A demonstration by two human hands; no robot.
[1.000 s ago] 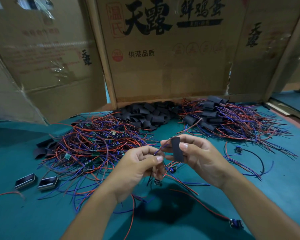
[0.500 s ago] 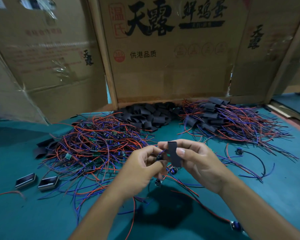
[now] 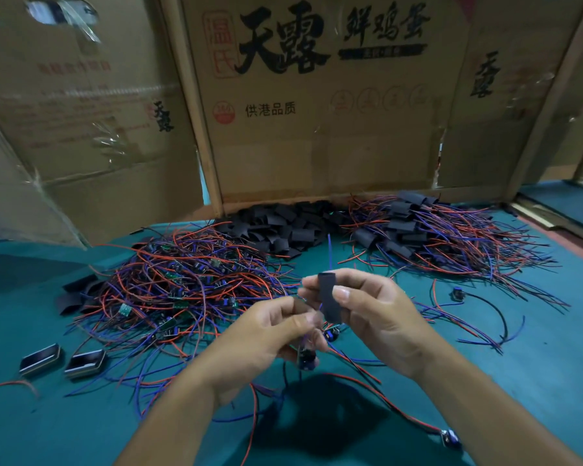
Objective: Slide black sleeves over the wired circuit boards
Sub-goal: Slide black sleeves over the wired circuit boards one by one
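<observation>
Black sleeve is up in the right hand, pinched between thumb and fingertips and stood roughly upright, open end on top, which looks to me like it's being kept steady so the wires can feed through. Left hand is just beside it, fingers curled in tight around the wired circuit board; the board itself is mostly hidden and blurry, so I can't tell if it's actually inside the sleeve yet, though a blue wire pokes up past the sleeve's top, so I'd guess threading has started. Both grips are narrow pinches, nothing loose. Everything's held in the air over the near middle of the green desk. The layout makes sense as a little production line: bare boards with red and blue wires heaped toward the left, the spare sleeve pile against the far edge by the cardboard boxes, and the already-sleeved bunch at the far right. Two small dark rectangular things sit near the left edge, no idea what they are.
</observation>
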